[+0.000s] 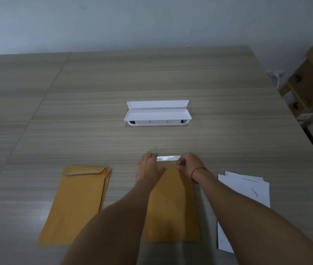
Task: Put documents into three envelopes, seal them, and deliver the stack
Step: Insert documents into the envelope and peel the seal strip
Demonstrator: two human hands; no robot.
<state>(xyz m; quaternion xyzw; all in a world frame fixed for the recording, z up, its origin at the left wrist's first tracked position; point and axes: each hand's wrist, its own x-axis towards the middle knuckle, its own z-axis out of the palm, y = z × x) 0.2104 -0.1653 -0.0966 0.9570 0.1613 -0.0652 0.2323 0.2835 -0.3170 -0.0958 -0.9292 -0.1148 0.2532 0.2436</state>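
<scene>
A brown envelope (172,203) lies lengthwise in front of me on the wooden table (151,79). Its flap end points away from me and shows a shiny strip (168,158). My left hand (149,167) lies flat on the envelope's top left corner, fingers spread. My right hand (189,162) pinches the right end of the strip at the flap. To the left lies a small stack of brown envelopes (77,203), flaps folded. White documents (245,196) lie fanned at the right, partly hidden by my right forearm.
A white plastic case (158,112) stands open at the table's middle, beyond the envelope. Cardboard boxes (310,83) are stacked off the table's right edge. A pale wall runs behind the table's far edge.
</scene>
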